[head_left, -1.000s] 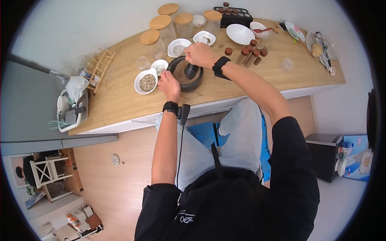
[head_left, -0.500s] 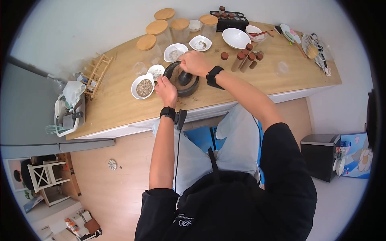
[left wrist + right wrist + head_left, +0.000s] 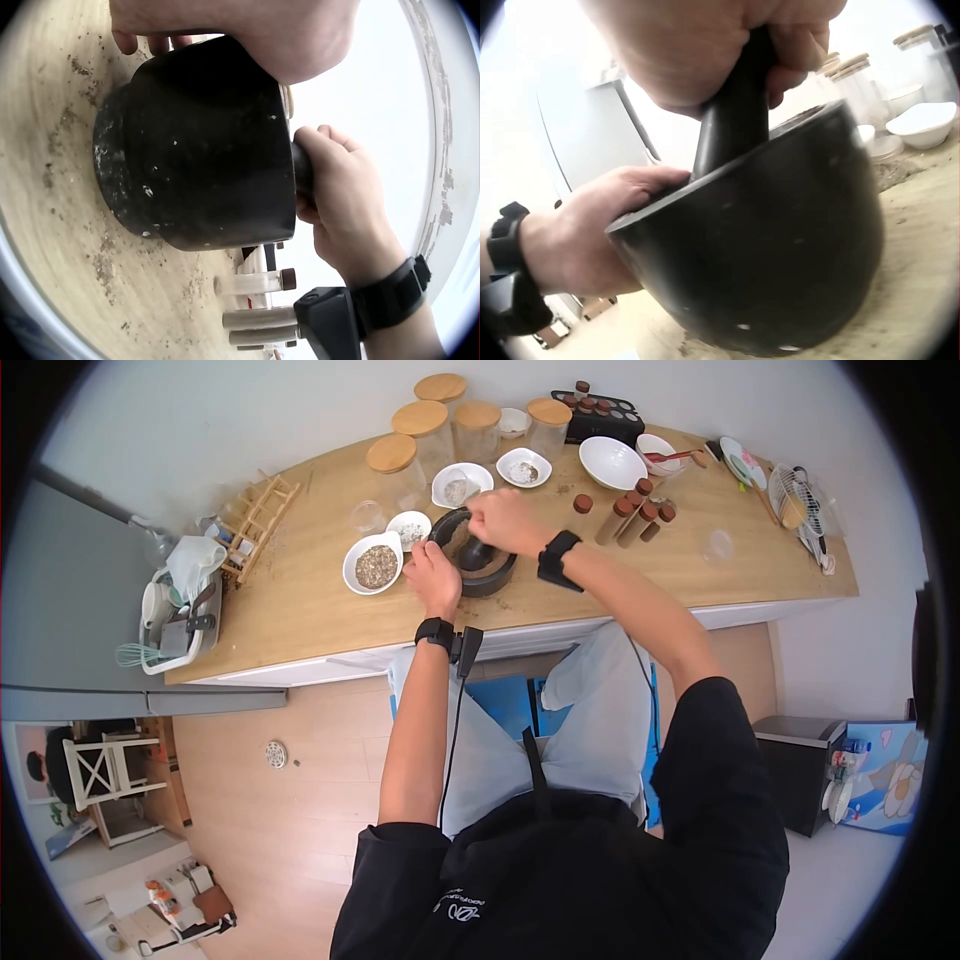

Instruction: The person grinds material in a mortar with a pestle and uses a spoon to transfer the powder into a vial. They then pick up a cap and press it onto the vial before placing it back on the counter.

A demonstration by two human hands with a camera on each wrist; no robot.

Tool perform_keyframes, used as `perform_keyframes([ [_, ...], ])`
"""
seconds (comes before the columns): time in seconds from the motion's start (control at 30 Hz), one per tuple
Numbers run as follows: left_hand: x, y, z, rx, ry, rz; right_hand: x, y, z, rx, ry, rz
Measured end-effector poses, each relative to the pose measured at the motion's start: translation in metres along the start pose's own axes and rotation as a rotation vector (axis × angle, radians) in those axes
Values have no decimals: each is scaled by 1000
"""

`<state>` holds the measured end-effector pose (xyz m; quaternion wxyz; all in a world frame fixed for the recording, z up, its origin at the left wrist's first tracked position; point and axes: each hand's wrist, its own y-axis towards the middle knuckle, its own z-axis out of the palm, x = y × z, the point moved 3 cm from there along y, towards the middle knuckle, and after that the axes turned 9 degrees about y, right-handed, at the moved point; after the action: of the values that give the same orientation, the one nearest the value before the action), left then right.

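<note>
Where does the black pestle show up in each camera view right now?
Head: pestle inside the mortar, upper centre.
Left wrist: only its top, right of centre, in the right hand.
Right wrist: upper centre, under that hand.
Shared landmark: the mortar.

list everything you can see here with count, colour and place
mortar: 1, black, front middle of the counter
pestle: 1, black, standing in the mortar
counter: 1, light wood
seed bowl: 1, white, left of the mortar
small bowls: 2, white, behind the mortar
large bowl: 1, white, back right
glass jars: 4, clear with wooden lids, back of the counter
spice tubes: several, brown caps, right of the mortar
dish rack: 1, white, left end
left hand: grips the mortar's rim
right hand: grips the pestle
</note>
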<state>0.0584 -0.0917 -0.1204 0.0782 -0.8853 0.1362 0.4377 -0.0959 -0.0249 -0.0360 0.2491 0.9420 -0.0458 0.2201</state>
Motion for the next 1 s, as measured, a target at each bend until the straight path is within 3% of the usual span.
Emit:
perform_keyframes([
  [0.13,-3,3,1,-6,20,-3,14,11,-14,-161,-103,-4],
  [0.17,-3,2,1,0,17,-26,18,9,-13,-161,-104,-8],
  [0.23,-3,3,0,1,20,-3,30,8,-5,-2,-71,-145],
  [0.27,-3,3,1,5,19,18,25,11,-8,72,-87,-122],
  [0.37,-2,3,2,6,14,-14,14,24,-22,19,-146,-93],
  [0.5,-2,3,4,-9,-9,-13,33,8,-5,-41,-49,-209],
  [0.57,-2,3,3,9,-4,-12,19,6,-9,-18,-2,-208],
  [0.63,-4,1,2,-8,-15,-10,6,13,-21,56,-90,-46],
  [0.67,-5,0,2,-25,-27,-15,11,14,-23,-66,-117,-67],
  [0.77,-4,1,2,-9,-40,-19,22,10,-2,-78,-30,-82],
  [0.83,-3,2,3,2,-48,-5,11,8,-8,-17,-19,-85],
  [0.9,-2,3,2,9,-58,14,2,13,-19,82,-98,47],
  [0.93,-3,5,3,4,-70,15,6,16,-23,-46,-140,-17],
  [1.0,1,3,7,7,-74,11,15,15,-15,-86,-115,-71],
])
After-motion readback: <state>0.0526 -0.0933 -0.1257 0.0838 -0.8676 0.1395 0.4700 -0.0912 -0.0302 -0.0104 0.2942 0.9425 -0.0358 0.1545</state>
